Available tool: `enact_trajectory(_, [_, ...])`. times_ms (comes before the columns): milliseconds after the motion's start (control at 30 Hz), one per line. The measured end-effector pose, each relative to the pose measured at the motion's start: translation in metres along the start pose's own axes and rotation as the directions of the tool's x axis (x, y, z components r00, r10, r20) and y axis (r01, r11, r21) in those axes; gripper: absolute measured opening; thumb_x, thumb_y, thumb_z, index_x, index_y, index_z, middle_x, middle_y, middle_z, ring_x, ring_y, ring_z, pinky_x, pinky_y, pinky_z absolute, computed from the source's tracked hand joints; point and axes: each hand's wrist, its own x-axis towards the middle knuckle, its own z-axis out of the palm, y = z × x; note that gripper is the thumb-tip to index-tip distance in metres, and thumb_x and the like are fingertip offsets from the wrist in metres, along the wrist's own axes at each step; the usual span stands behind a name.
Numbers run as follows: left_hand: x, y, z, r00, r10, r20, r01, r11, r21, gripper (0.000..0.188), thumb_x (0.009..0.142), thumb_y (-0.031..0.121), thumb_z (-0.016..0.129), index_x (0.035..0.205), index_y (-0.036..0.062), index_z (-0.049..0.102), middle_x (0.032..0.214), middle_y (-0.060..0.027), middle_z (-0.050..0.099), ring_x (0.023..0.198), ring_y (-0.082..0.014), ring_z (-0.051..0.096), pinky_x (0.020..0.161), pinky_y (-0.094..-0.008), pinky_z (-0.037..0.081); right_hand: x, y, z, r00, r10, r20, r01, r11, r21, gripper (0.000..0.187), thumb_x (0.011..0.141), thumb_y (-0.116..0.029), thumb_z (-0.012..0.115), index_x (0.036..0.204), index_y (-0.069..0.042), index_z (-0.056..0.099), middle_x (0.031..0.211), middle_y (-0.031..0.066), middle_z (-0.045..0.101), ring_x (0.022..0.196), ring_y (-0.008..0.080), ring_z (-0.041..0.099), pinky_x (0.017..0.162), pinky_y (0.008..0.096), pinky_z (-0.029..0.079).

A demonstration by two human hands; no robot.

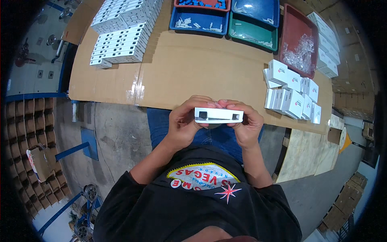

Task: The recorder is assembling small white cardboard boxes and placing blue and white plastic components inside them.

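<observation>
Between my two hands, just off the near edge of the table and above my lap, is a flat white plastic housing (219,109) with a dark square opening near each end of the side facing up. My left hand (184,121) grips its left end, thumb below and fingers over the far side. The right end sits in my right hand (248,121), held in the same way. My fingertips come close together at the far side. What the housing looks like underneath is hidden.
Stacked white housings (121,42) stand at the table's far left. Blue tray (201,31), green tray (258,44) and red tray (296,24) hold small parts and clear plastic pieces. White boxes (296,105) cluster at the right edge. Cardboard (193,76) covers the table.
</observation>
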Motion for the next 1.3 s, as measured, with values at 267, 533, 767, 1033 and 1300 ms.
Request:
enact_trajectory(267, [0.002, 0.005, -0.001, 0.998, -0.063, 0.002, 0.063, 0.998, -0.001, 0.033, 0.090, 0.006, 0.075, 0.121, -0.0008, 0.065, 0.121, -0.0170, 0.070, 0.119, -0.0305, 0.064, 0.105, -0.0424, 0.049, 0.002, -0.004, 0.003, 1.000, -0.004, -0.009, 0.005, 1.000, 0.013, 0.033, 0.087, 0.000, 0.078, 0.118, 0.006, 0.068, 0.121, 0.0252, 0.071, 0.119, 0.0370, 0.068, 0.102, 0.0454, 0.055])
enact_trajectory(533, [0.004, 0.007, 0.012, 0.989, 0.026, -0.147, -0.021, 0.999, 0.037, 0.048, 0.091, 0.021, 0.078, 0.129, -0.0037, 0.062, 0.117, -0.0150, 0.068, 0.116, -0.0259, 0.063, 0.103, -0.0380, 0.047, -0.001, 0.000, 0.013, 0.996, 0.021, -0.083, -0.022, 1.000, -0.020, 0.039, 0.088, -0.016, 0.081, 0.120, 0.003, 0.067, 0.119, 0.0219, 0.072, 0.115, 0.0325, 0.069, 0.103, 0.0450, 0.054])
enact_trajectory(767, [0.002, 0.004, 0.002, 0.987, -0.023, -0.159, 0.025, 1.000, 0.007, 0.049, 0.091, 0.024, 0.079, 0.126, -0.0058, 0.064, 0.119, -0.0146, 0.069, 0.112, -0.0238, 0.066, 0.102, -0.0371, 0.049, -0.004, 0.004, 0.020, 0.987, -0.048, -0.155, 0.049, 0.999, 0.005, 0.036, 0.091, -0.004, 0.076, 0.124, 0.005, 0.065, 0.121, 0.0215, 0.071, 0.116, 0.0330, 0.069, 0.102, 0.0434, 0.054])
enact_trajectory(1033, [0.003, 0.011, 0.005, 0.980, -0.096, -0.173, 0.101, 0.995, 0.018, 0.047, 0.095, 0.031, 0.077, 0.122, -0.0044, 0.063, 0.113, -0.0147, 0.070, 0.109, -0.0264, 0.068, 0.097, -0.0385, 0.054, -0.009, 0.004, 0.027, 0.980, -0.055, -0.193, 0.054, 0.998, -0.012, 0.035, 0.092, -0.004, 0.076, 0.123, 0.005, 0.065, 0.121, 0.0206, 0.072, 0.116, 0.0303, 0.069, 0.102, 0.0414, 0.055])
enact_trajectory(1300, [0.002, -0.001, 0.004, 0.946, -0.169, -0.276, 0.184, 0.982, 0.031, 0.041, 0.098, 0.015, 0.073, 0.132, -0.0033, 0.059, 0.120, -0.0098, 0.067, 0.111, -0.0170, 0.063, 0.096, -0.0306, 0.051, -0.002, 0.007, 0.020, 0.955, 0.140, -0.261, -0.157, 0.987, -0.045, 0.036, 0.095, -0.010, 0.076, 0.125, 0.006, 0.064, 0.113, 0.0093, 0.072, 0.101, 0.0150, 0.067, 0.092, 0.0299, 0.054])
